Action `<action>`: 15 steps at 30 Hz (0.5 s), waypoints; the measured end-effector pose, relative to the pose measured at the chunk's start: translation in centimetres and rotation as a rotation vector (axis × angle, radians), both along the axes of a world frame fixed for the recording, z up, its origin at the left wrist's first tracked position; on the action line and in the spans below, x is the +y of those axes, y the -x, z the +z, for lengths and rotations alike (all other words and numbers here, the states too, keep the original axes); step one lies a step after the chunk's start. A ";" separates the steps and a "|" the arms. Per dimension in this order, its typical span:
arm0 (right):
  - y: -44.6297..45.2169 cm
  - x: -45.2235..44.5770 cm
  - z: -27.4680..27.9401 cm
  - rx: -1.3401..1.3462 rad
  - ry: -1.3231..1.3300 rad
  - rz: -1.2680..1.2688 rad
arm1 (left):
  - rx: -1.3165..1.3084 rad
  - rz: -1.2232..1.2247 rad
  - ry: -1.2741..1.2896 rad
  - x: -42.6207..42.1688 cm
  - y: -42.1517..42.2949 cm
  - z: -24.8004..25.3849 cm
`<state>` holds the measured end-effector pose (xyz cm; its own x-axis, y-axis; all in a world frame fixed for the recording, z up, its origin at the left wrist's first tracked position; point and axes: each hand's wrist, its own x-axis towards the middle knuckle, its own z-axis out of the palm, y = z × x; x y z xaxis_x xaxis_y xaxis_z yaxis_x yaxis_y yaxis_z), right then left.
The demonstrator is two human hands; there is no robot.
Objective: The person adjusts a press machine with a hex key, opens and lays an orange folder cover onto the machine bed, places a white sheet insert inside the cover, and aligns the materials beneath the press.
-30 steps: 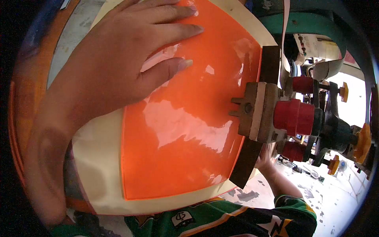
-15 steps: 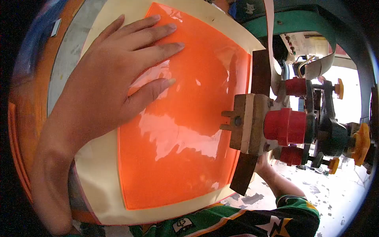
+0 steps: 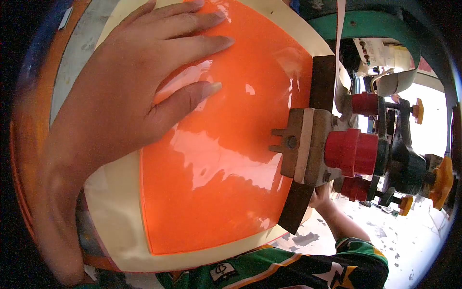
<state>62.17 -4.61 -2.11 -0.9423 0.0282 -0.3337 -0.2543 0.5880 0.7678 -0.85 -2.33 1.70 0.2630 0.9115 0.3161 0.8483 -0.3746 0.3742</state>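
Note:
My left hand point(image 3: 130, 86) lies palm down on a glossy orange sheet point(image 3: 216, 207), fingers stretched out and spread, the thumb apart. The orange sheet rests on a larger cream sheet point(image 3: 118, 231) that shows around its edges. Along the right edge of the orange sheet stands a dark metal bar point(image 3: 321, 82), held by a brown clamp block point(image 3: 308, 147). Whether the bar presses on the sheet I cannot tell. My right hand point(image 3: 319, 195) is mostly hidden behind the lower part of the bar and block; its fingers do not show.
Red insulator-like blocks point(image 3: 353, 151) and yellow knobs point(image 3: 440, 183) belong to the machine head at right. A pale strap point(image 3: 397, 83) loops beside a green machine frame point(image 3: 370, 24). At left runs an orange-brown wooden edge point(image 3: 31, 159). Below is a speckled floor point(image 3: 385, 231).
My left hand has shifted a little up and to the right, with the orange sheet. The sheet's right edge now meets the bar, and the view has moved slightly.

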 end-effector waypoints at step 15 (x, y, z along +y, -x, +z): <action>8.1 1.1 4.0 0.058 0.200 -0.165 | -0.032 -0.008 0.021 -0.3 0.3 0.0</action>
